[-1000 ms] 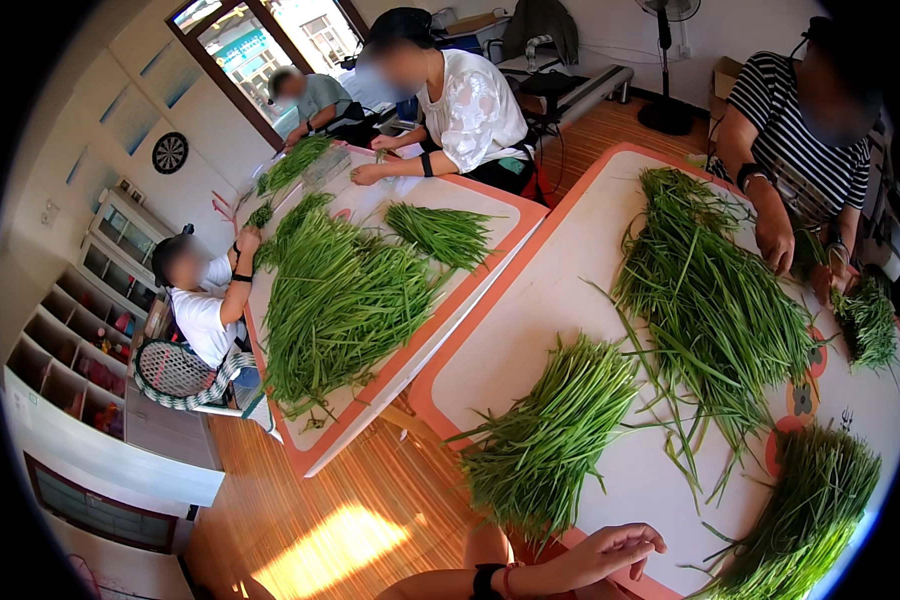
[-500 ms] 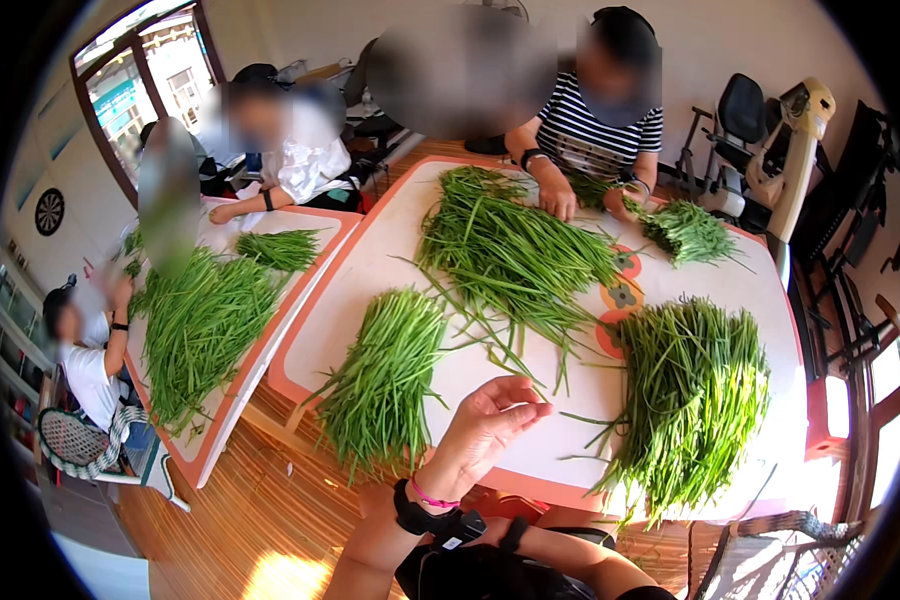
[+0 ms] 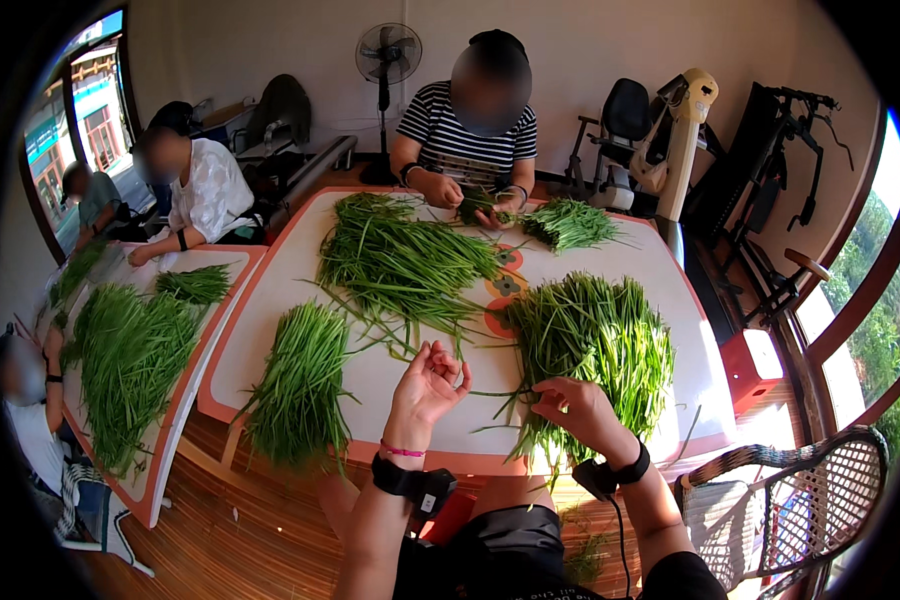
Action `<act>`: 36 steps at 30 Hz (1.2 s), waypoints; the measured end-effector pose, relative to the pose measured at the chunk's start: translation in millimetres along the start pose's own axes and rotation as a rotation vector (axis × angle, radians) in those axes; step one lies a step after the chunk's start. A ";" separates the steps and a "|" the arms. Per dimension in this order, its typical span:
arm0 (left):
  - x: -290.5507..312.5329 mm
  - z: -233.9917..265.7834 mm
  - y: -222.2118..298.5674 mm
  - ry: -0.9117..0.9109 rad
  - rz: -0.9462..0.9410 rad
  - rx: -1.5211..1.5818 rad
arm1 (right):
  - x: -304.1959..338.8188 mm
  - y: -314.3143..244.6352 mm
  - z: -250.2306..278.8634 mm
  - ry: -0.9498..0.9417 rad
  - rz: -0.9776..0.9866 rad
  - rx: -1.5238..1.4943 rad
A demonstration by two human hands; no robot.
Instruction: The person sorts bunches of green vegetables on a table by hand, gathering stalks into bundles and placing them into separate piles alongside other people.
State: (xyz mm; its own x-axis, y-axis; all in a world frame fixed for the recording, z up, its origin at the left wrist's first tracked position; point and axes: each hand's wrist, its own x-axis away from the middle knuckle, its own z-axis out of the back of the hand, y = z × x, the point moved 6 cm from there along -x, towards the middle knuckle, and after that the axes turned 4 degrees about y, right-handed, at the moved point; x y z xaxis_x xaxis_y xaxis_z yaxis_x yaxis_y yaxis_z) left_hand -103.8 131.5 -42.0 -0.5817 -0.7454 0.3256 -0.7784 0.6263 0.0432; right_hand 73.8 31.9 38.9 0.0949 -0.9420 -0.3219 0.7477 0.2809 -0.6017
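Our left hand (image 3: 432, 387), fingers half spread, empty — right hand (image 3: 580, 412) by greens (image 3: 605, 330) near right end of tabletop's (image 3: 375, 395) front edge; can't tell if fingers pinch anything. We'd best draw stalks gently.

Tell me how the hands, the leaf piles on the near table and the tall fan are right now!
Right pile: bunched, partly sunlit.
Left hand: palm showing, loosely curled, nothing seen in it.
Right hand: bent, at the right pile's edge; grip unclear.
Left pile: bunched.
Big back pile: loose, ends straggling.
Small back pile: bunched.
Co-worker's hands: holding leaves.
Fan: upright; spinning unclear.
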 end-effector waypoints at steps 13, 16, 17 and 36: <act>-85.2 37.1 -4.0 0.083 0.106 0.081 | -113.9 107.6 32.3 0.166 -0.069 0.546; -90.4 37.3 0.2 0.035 0.126 0.023 | -116.7 112.8 22.6 0.177 -0.071 0.597; -92.0 40.4 3.2 0.009 0.131 0.022 | -118.1 107.8 21.8 0.188 -0.062 0.596; -68.5 -1.1 -0.3 -0.361 -0.343 -0.858 | -107.2 15.2 -50.8 0.088 -0.100 -0.131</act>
State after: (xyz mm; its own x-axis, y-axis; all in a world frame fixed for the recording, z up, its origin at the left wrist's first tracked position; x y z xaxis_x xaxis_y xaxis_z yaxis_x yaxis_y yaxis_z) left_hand -63.4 182.6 -63.3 -0.5052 -0.8526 -0.1335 -0.5662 0.2107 0.7968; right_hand 41.6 146.5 27.1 -0.0377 -0.9482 -0.3153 0.6580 0.2140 -0.7220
